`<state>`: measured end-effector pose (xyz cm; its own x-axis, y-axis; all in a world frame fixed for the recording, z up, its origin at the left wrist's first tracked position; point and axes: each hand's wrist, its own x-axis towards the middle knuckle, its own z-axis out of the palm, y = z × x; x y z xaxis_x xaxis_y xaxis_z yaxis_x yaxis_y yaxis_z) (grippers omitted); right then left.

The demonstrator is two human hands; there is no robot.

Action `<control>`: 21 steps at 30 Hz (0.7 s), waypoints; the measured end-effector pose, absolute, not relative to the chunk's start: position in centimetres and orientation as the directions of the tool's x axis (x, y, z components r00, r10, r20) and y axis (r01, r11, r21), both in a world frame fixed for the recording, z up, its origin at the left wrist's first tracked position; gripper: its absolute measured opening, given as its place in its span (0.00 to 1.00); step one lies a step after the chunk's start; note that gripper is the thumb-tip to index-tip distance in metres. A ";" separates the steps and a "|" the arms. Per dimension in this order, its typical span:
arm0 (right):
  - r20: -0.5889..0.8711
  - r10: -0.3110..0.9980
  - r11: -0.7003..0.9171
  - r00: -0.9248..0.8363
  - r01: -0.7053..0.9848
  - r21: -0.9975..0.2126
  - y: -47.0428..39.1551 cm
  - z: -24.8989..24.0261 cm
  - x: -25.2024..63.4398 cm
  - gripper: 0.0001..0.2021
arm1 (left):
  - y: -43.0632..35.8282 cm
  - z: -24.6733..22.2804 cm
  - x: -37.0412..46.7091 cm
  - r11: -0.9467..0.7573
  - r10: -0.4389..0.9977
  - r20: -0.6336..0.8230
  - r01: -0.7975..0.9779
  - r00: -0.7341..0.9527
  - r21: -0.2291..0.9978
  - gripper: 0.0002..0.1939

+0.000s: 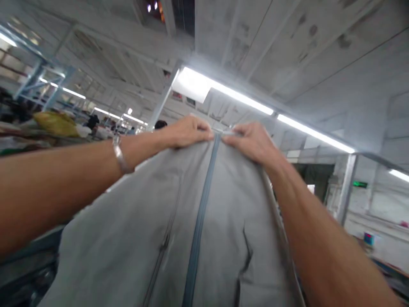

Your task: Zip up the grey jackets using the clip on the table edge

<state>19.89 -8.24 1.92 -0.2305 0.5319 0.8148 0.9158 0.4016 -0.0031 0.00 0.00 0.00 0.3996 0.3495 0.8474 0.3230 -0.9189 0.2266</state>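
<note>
Well, we have a grey garment [128, 238] up in front of us, w/ its top edge in our fingers and the rest hanging down toward us. Our L hand [191, 132] pinches that edge b/w thumb and fingers, just to one side of the blue strip [204, 196], which looks like a zip. Our R hand [252, 140] pinches the edge on the other side, near the strip too. It's blurry, so we can't tell how much cloth is in each pinch. The garment is prob. light, but so big that the low part may pull down and swing a bit. The cloth looks soft and bendy, w/ small folds, so it'd sag if we held just one spot. The blue strip is prob. a bit stiffer, so it should help the middle hang straight. We don't think it can break, tho it may slip if we hold only a tiny bit. Best place to grab is the top edge, one hand on each side of the strip, w/ a firm pinch and no hard tug. The long side zip [164, 245] and the dark slit [247, 251] look like bad spots to hold, b/c they could gape or bunch up. Also, the shiny bracelet [118, 153] on our L wrist is close to the cloth and might snag it.
</note>
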 end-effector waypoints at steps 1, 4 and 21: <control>0.818 0.510 0.429 -0.267 0.903 0.028 -8.9 2.2 20.0 0.19 | -1.0 0.2 -0.2 -0.928 0.320 0.849 0.321 0.420 0.191 0.13; 0.803 0.501 0.540 -0.323 0.842 0.002 -10.0 -1.6 21.0 0.15 | -3.1 -3.1 -0.6 -0.939 0.310 0.814 0.294 0.491 0.180 0.15; 0.829 0.442 0.696 -0.343 0.714 -0.076 -11.0 -10.9 22.1 0.13 | -5.1 -10.0 -1.0 -0.846 0.456 0.621 0.094 0.638 0.525 0.08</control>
<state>22.07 -10.97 -10.86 -0.3428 0.4423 0.8288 0.7143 0.6957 -0.0758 -1.02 -5.09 -10.00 0.6379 0.4558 0.6208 0.0940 -0.8462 0.5246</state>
